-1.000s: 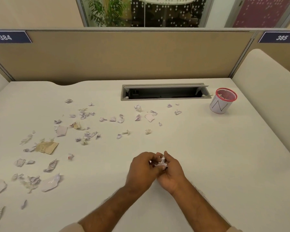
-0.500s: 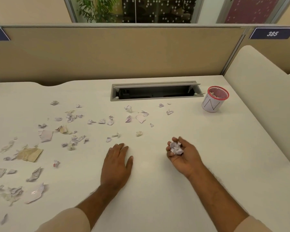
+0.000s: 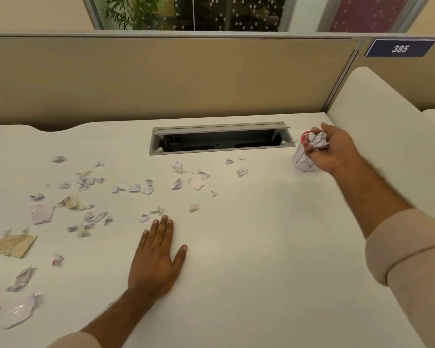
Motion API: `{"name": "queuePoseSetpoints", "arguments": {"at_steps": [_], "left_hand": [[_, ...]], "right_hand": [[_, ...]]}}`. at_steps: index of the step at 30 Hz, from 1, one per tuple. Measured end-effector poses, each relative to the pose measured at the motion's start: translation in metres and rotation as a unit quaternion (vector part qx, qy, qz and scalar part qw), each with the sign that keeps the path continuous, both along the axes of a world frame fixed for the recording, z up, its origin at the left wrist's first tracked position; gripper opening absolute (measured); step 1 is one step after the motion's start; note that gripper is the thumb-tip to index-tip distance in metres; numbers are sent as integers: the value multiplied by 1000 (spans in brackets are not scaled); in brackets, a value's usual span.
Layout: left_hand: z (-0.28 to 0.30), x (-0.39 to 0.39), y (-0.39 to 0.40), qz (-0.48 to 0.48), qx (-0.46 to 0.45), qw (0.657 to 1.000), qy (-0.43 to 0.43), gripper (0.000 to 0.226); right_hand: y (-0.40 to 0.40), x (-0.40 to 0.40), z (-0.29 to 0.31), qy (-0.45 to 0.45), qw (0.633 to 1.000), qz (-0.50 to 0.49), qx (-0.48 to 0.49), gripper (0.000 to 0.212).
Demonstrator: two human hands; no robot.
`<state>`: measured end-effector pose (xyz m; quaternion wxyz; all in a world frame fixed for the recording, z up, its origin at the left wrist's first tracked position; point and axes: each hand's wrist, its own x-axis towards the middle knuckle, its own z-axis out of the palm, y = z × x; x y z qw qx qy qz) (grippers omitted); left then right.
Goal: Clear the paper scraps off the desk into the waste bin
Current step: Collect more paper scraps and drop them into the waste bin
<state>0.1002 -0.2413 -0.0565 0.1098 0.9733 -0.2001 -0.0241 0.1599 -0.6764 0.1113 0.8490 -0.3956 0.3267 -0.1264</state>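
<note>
My right hand [image 3: 335, 149] grips a bunch of crumpled paper scraps [image 3: 318, 141] just above the small white waste bin [image 3: 302, 163] with a red rim, at the desk's back right. The hand hides most of the bin's opening. My left hand [image 3: 156, 257] lies flat on the white desk [image 3: 249, 259], fingers straight, holding nothing. Several loose paper scraps [image 3: 91, 194] lie scattered over the desk's left and middle, the nearest one [image 3: 144, 218] just beyond my left fingertips.
An open cable tray [image 3: 221, 140] is sunk into the desk at the back. A tan partition [image 3: 161, 79] closes off the rear, and a cream side panel [image 3: 387, 126] stands to the right. A brown paper piece [image 3: 13, 244] lies at far left.
My right hand has carried the bunch of scraps from the desk's middle up and right to the bin. My left hand let go of them earlier and stays flat on the desk.
</note>
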Motion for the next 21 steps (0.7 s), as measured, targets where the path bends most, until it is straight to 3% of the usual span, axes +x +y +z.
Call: {"name": "queuePoseSetpoints", "arguments": {"at_steps": [7, 11, 14, 17, 21], "left_hand": [[0, 0, -1, 4, -2, 1000, -4, 77], [0, 0, -1, 7, -10, 1000, -4, 78], [0, 0, -1, 6, -8, 1000, -6, 77], [0, 0, -1, 6, -3, 1000, -9, 77], [1, 0, -2, 7, -3, 1000, -11, 77]], "right_hand": [[-45, 31, 7, 18, 996, -85, -28, 22], [-52, 38, 4, 101, 975, -87, -176, 4], [-52, 44, -3, 129, 943, -84, -294, 20], [-51, 47, -12, 122, 925, -97, -346, 13], [-55, 45, -24, 135, 874, -96, -456, 23]]}}
